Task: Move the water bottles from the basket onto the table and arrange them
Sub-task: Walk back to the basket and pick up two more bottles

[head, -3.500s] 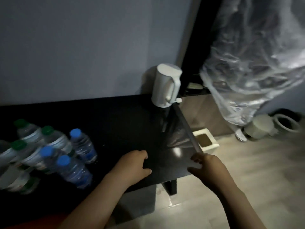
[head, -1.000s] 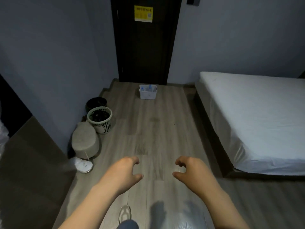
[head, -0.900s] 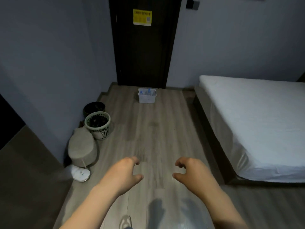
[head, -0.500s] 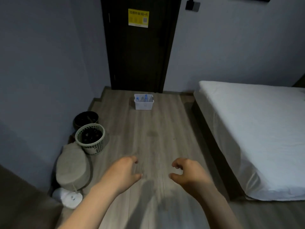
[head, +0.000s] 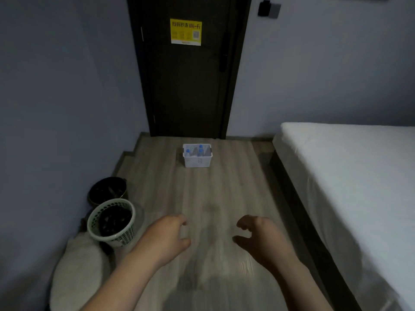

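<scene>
Well ahead of both hands, at the far end of the floor (head: 213,194) in the head view, the white basket (head: 197,161) sits just before the dark door (head: 186,86). The water bottles (head: 200,150) are inside it. Two blue caps show above the rim, but how many more bottles lie lower down cannot be told from here.

The left hand (head: 165,237) and right hand (head: 258,236) are held out side by side and apart. Their fingers are loosely curled and hold nothing. A mesh bin (head: 112,221) stands just left of the left hand, and the bed (head: 348,176) runs along beyond the right hand.

The step in hand looks like the walk to the basket to fetch bottles. The table is not in view. The next move probably calls for closing the gap, stooping or crouching, and reaching down into the basket from above.

The visible bottles stand upright with caps pointing up, so their long axis is vertical. A grip round the body or neck from the top should suit them, one bottle per hand.
</scene>
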A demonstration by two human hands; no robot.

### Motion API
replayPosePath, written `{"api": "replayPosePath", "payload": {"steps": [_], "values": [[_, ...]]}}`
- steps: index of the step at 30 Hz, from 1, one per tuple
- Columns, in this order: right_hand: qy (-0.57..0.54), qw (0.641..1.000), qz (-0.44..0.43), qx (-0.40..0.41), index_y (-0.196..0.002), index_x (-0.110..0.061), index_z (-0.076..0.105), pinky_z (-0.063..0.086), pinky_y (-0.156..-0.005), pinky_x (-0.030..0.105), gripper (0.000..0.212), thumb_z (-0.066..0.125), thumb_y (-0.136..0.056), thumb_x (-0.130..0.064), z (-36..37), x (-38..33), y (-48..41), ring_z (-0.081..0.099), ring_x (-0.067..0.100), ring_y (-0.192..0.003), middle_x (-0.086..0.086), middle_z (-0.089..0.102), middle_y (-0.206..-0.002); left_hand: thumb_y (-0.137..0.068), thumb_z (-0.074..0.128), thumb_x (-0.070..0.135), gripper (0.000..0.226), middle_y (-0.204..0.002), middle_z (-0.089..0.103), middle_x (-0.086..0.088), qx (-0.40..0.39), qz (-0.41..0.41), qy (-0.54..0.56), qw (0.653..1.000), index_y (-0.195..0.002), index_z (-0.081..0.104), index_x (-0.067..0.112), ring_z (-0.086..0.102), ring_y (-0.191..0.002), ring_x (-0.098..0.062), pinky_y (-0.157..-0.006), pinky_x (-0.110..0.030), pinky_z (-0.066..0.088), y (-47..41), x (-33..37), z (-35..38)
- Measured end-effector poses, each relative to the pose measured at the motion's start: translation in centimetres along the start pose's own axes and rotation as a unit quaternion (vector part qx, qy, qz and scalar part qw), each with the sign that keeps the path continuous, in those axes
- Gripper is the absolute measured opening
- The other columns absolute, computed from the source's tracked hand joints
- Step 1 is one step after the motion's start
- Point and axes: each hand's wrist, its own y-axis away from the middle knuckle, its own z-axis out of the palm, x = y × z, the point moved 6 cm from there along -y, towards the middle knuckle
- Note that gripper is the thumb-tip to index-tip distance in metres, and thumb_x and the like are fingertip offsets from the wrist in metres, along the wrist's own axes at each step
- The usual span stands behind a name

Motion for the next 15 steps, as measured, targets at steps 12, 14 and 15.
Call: {"api": "replayPosePath", "payload": {"steps": [12,14,15], "values": [[0.007,1.0,0.003,-0.021,-0.122,-0.029,0.058,0.052,-0.089,0.023,0.038,0.065,-0.086,-0.039,-4.5,1.5,-18.5,0.059,0.003,-0.101,-0.011,0.061,-0.119,-0.084,0.063,0.041,0.044,-0.122,0.059,0.0,-0.008,-0.013,0.034,0.999,-0.122,0.054,0.02,0.055,-0.112,-0.012,-0.089,-0.019,0.042,-18.6,-0.7,-3.7],[0.006,1.0,0.007,-0.02,-0.122,-0.029,0.058,0.052,-0.089,0.024,0.038,0.065,-0.086,-0.039,-5.0,1.6,-22.1,0.06,0.004,-0.101,-0.011,0.062,-0.119,-0.084,0.064,0.04,0.043,-0.122,0.058,0.001,-0.012,-0.01,0.037,0.999,-0.12,0.055,0.02,0.054,-0.113,-0.012,-0.09,-0.02,0.042,-22.3,-1.4,-4.2],[0.005,1.0,0.01,-0.019,-0.122,-0.029,0.058,0.052,-0.089,0.024,0.038,0.065,-0.086,-0.039,-5.3,1.5,-23.9,0.059,0.004,-0.101,-0.011,0.062,-0.119,-0.083,0.064,0.04,0.042,-0.122,0.058,0.0,-0.012,-0.01,0.037,0.999,-0.119,0.056,0.019,0.055,-0.113,-0.013,-0.091,-0.02,0.042,-24.2,-1.9,-4.6]]}}
